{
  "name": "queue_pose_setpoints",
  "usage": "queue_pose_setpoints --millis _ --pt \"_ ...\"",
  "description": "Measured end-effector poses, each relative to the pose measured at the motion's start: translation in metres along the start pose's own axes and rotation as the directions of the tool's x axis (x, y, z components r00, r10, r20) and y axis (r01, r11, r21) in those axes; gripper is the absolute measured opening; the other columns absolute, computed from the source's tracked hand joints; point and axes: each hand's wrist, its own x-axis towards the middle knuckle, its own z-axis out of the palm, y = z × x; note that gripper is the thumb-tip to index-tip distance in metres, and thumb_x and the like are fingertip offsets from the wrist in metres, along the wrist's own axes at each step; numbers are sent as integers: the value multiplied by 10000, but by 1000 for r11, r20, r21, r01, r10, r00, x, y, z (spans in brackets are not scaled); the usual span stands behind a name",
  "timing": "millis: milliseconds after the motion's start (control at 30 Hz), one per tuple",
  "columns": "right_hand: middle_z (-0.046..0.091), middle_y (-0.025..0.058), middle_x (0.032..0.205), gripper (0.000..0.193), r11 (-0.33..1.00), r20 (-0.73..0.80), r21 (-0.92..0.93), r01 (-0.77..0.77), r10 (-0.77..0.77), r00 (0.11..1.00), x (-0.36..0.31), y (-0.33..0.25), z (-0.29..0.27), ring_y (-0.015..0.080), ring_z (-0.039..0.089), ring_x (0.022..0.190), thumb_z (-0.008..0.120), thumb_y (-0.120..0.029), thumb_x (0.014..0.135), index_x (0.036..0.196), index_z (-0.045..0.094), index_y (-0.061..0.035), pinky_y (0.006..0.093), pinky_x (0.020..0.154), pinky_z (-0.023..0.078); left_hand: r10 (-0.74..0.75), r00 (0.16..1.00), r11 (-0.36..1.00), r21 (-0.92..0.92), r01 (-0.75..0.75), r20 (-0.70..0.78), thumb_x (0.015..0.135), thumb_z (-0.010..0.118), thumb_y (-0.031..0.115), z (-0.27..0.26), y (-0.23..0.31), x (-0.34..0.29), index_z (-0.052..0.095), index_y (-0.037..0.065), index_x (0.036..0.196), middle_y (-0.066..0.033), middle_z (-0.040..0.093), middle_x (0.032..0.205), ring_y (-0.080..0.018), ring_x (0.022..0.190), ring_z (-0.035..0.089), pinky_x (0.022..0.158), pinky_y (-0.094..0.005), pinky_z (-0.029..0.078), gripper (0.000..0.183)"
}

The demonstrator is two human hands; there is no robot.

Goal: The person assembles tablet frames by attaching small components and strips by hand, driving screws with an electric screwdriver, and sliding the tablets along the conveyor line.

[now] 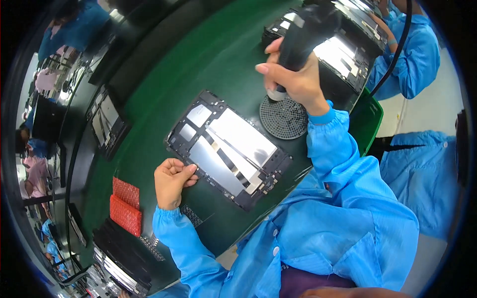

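Observation:
An opened tablet housing (243,131), black-framed with silver metal plates and flat cables inside, lies tilted on the green work table. At its left edge is my left hand (171,180), thumb and fingers pinched together on the rim. My right hand (300,82) is wrapped around a dark electric screwdriver (300,42), whose upper end is blurred. The pale lower end of the screwdriver points down at the far-left rim of a round grey tray (284,119) full of small holes. Whether its tip touches the tray cannot be made out.
More tablet housings (343,59) are stacked at the far right, beside a green bin (371,121). Another housing (106,124) lies at the left. Red bubble wrap (125,214) and a stack of black parts (119,260) are at the lower left. A co-worker's blue sleeve (417,59) shows upper right.

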Motion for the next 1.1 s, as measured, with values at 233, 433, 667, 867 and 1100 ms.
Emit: queue_pose_setpoints --millis 233,433,667,867,1100 --pt "569 48 598 285 1000 116 25 -11 8 993 0 11 7 109 555 475 694 38 733 951 515 0 233 448 443 -7 1000 1000 -11 8 21 747 694 -13 -2 -2 0 496 40 826 -96 637 724 -142 570 629 495 -204 509 220" --pt "570 50 601 287 999 158 17 -30 27 987 -2 13 10 106 553 476 704 31 724 943 521 2 230 449 440 -8 1000 1000 -14 8 24 753 688 -17 -3 -1 1 493 42 826 -101 641 726 -140 568 628 497 -202 512 217" --pt "573 47 609 275 995 148 13 -94 91 985 -3 13 12 96 551 479 710 37 714 918 527 9 221 442 425 -4 999 1000 -12 5 43 759 689 -8 -1 0 2 490 42 827 -98 643 729 -136 569 627 502 -207 519 216" --pt "577 42 614 281 997 160 9 -73 71 985 -3 10 12 92 554 481 726 13 706 915 538 8 212 438 419 6 999 1000 -21 -5 51 774 680 9 -1 -2 1 504 36 848 -85 636 712 -134 573 628 499 -206 516 193" --pt "587 35 605 284 989 122 135 52 -68 990 8 -16 43 94 554 476 727 -3 708 930 551 14 204 444 423 160 973 987 23 -159 -169 818 648 87 -19 7 12 301 -2 1359 -116 634 816 -167 634 636 478 -230 512 649"
